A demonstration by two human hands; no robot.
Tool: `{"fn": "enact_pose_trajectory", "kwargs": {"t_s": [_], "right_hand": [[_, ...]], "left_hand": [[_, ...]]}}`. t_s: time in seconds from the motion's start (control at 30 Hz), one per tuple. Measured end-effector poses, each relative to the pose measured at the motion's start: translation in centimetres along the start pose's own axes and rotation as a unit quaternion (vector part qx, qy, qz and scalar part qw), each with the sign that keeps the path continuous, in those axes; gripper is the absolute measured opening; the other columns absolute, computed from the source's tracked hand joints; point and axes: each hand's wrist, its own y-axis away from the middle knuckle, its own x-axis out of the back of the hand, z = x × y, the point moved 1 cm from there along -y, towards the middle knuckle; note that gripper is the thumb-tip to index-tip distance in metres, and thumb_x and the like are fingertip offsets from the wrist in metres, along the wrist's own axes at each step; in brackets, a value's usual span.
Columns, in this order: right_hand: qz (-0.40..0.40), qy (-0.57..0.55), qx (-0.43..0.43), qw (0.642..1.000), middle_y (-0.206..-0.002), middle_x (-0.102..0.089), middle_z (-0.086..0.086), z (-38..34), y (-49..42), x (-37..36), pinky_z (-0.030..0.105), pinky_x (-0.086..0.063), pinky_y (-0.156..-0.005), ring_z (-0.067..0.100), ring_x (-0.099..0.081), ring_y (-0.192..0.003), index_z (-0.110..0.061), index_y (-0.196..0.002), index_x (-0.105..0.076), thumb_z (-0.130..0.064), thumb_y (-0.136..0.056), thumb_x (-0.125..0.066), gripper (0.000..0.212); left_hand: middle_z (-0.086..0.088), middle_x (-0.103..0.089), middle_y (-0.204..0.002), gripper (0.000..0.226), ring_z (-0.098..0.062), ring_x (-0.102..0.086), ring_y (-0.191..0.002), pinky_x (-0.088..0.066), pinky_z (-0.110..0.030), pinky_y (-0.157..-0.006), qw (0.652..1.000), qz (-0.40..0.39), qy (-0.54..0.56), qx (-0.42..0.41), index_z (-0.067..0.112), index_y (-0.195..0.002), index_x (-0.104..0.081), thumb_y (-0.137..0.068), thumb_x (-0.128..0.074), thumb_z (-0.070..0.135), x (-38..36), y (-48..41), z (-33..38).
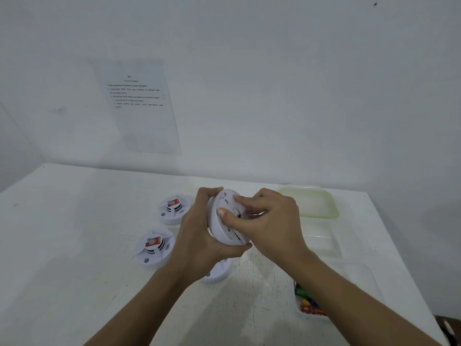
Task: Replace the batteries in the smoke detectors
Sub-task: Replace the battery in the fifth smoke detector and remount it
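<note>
Held smoke detector is being kept raised over mid-counter, back face toward the camera. It is being gripped round the rim by the left hand and pinched at the back cover by the right hand. The shell is being judged light, rigid and smooth, so a rim hold is being advised. Other detectors are lying at 9 o'clock, batteries at 5 o'clock.

I see a white table, its top scuffed, set against the wall. On its left side the far smoke detector and the near smoke detector sit close together, each with a red label on top. A third smoke detector lies nearer me, mostly hidden. At the far right lies a green-rimmed lid, with a clear container just in front. A clear tub nearest me holds coloured batteries.
</note>
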Motion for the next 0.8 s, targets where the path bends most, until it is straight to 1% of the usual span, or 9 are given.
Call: {"fn": "enact_pose_trajectory", "kwargs": {"t_s": [0.17,0.23,0.33,0.37,0.43,0.5,0.63,0.7,0.8], "right_hand": [[-0.029,-0.051,-0.035,0.998,-0.077,-0.066,-0.009,0.8,0.7,-0.8,0.024,-0.058,-0.065,0.009,-0.066,-0.077,-0.028,-0.104,-0.081,-0.065,-0.067,-0.076,0.052],[-0.051,-0.086,-0.055,0.993,-0.08,-0.066,-0.008,1.1,1.0,-1.0,0.021,-0.056,-0.066,0.007,-0.065,-0.081,-0.025,-0.106,-0.081,-0.055,-0.076,-0.074,0.043],[-0.083,-0.148,-0.091,0.981,-0.089,-0.072,-0.008,1.3,0.9,-1.1,0.015,-0.054,-0.072,0.001,-0.069,-0.086,-0.031,-0.105,-0.078,-0.04,-0.088,-0.072,0.02],[-0.094,-0.166,-0.102,0.976,-0.094,-0.075,-0.009,1.3,0.8,-1.1,0.018,-0.056,-0.079,0.001,-0.07,-0.09,-0.033,-0.107,-0.078,-0.038,-0.091,-0.07,0.019],[-0.119,-0.199,-0.127,0.964,-0.106,-0.076,-0.013,1.4,0.7,-1.3,0.035,-0.058,-0.094,0.007,-0.072,-0.101,-0.03,-0.117,-0.076,-0.037,-0.096,-0.064,0.024],[-0.154,-0.245,-0.152,0.945,-0.116,-0.075,-0.013,1.1,0.6,-1.2,0.042,-0.055,-0.101,0.01,-0.07,-0.11,-0.028,-0.125,-0.072,-0.034,-0.102,-0.056,0.028],[-0.213,-0.323,-0.187,0.903,-0.124,-0.072,0.0,0.4,0.5,-1.1,0.053,-0.053,-0.102,0.022,-0.065,-0.12,-0.023,-0.129,-0.068,-0.044,-0.105,-0.042,0.041],[-0.209,-0.349,-0.198,0.892,-0.127,-0.07,0.005,0.2,0.6,-1.6,0.057,-0.053,-0.1,0.027,-0.065,-0.12,-0.02,-0.132,-0.065,-0.045,-0.104,-0.044,0.044],[-0.191,-0.366,-0.207,0.887,-0.129,-0.069,0.006,0.0,0.7,-2.5,0.059,-0.052,-0.101,0.029,-0.064,-0.122,-0.021,-0.135,-0.062,-0.042,-0.104,-0.047,0.04]], "left_hand": [[0.025,-0.059,-0.114,0.088,-0.008,-0.063,-0.107,-0.057,-0.016,-0.081,1.0,-0.001,-0.024,-0.003,0.039,-0.123,-0.042,-0.054,-0.096,0.043,0.0,0.2,-1.3],[0.026,-0.058,-0.117,0.088,-0.006,-0.062,-0.108,-0.056,-0.014,-0.081,0.999,-0.009,-0.031,-0.014,0.044,-0.125,-0.041,-0.055,-0.094,0.045,0.1,0.2,-1.7],[0.023,-0.056,-0.124,0.093,-0.005,-0.059,-0.11,-0.056,-0.014,-0.079,0.999,-0.009,-0.046,-0.021,0.051,-0.132,-0.037,-0.055,-0.089,0.054,0.3,0.2,-1.9],[0.022,-0.056,-0.124,0.095,-0.004,-0.058,-0.109,-0.055,-0.013,-0.078,0.998,-0.013,-0.055,-0.018,0.052,-0.133,-0.036,-0.054,-0.088,0.056,0.4,0.1,-2.0],[0.021,-0.055,-0.121,0.101,-0.001,-0.056,-0.107,-0.052,-0.01,-0.074,0.997,-0.023,-0.068,-0.008,0.049,-0.137,-0.034,-0.053,-0.091,0.054,0.3,-0.1,-2.2],[0.023,-0.052,-0.115,0.108,0.005,-0.053,-0.105,-0.048,-0.004,-0.073,0.996,-0.018,-0.087,0.006,0.042,-0.141,-0.033,-0.053,-0.095,0.049,0.5,-0.1,-2.4],[0.024,-0.049,-0.105,0.093,0.009,-0.053,-0.098,-0.042,0.002,-0.076,0.993,0.012,-0.12,-0.002,0.04,-0.135,-0.037,-0.056,-0.083,0.056,0.9,0.2,-2.0],[0.024,-0.047,-0.098,0.086,0.009,-0.05,-0.096,-0.042,0.001,-0.076,0.991,0.023,-0.131,-0.009,0.041,-0.134,-0.043,-0.058,-0.081,0.058,1.1,0.4,-1.9],[0.021,-0.045,-0.105,0.086,0.008,-0.045,-0.105,-0.042,-0.002,-0.077,0.99,0.011,-0.143,0.012,0.061,-0.131,-0.036,-0.057,-0.079,0.067,1.8,0.6,-2.0]]}}
